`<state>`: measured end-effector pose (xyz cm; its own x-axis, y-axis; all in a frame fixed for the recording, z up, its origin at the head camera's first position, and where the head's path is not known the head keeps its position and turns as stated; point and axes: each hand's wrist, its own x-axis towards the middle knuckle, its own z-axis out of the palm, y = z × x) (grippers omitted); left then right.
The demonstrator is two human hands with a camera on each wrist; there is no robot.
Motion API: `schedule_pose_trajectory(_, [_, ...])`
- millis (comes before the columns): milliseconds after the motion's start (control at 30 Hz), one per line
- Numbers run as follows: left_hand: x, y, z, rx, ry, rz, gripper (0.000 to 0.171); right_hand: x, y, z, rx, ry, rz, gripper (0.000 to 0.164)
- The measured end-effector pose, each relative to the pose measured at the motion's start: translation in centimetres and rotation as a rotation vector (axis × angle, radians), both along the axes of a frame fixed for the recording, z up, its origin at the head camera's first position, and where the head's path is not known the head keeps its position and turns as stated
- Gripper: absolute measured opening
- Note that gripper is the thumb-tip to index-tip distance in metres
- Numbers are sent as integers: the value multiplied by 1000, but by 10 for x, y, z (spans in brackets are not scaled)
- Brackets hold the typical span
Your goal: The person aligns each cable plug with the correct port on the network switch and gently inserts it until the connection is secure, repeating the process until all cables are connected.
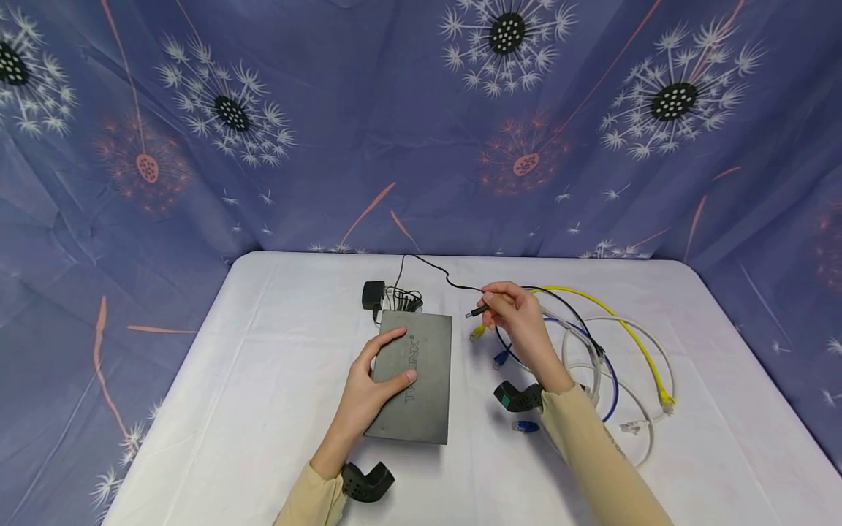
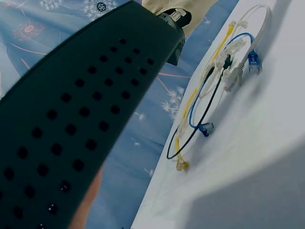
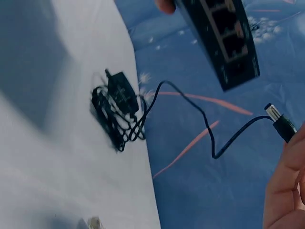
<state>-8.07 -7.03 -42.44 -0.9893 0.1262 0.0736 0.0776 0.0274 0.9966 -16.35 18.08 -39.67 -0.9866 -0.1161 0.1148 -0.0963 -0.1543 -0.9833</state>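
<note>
Low in the middle, nearest us, we see the left hand (image 1: 368, 380) gripping the black box (image 1: 427, 394) between thumb and fingers, lettered face up; the right-wrist view shows ports (image 3: 233, 44) along one side. Just to its right, the right hand (image 1: 520, 325) pinches the power plug (image 1: 478, 311), tip toward the box but apart from it. We judge the step to be lining up plug and socket; the next move calls for a matched angle, a steady box and a straight push. Around the right forearm lie looped cables (image 1: 631, 332); farther off, beyond the box, sits the adapter (image 1: 373, 295)
</note>
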Motion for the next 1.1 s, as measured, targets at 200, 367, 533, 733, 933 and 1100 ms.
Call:
schedule_pose_trajectory(200, [2,0,5,23,0,-7,59,15,-7,6,-67,41,-20,10])
schedule_pose_trajectory(367, [3,1,10,56,2,-8,59,23,-12,7,-104,55,-43,10])
schedule_pose_trajectory(533, [5,1,13,80,-9,-5,57,29,-16,6,-183,68,-48,9])
schedule_pose_trajectory(733, [7,1,15,108,-25,-1,57,35,-23,4,-242,79,-79,10])
schedule_pose_trajectory(933, [8,3,17,141,-50,-14,58,38,-31,-1,-338,123,-75,13])
schedule_pose_trajectory(1100, [9,4,19,158,-61,-17,58,39,-34,-4,-387,157,-78,14])
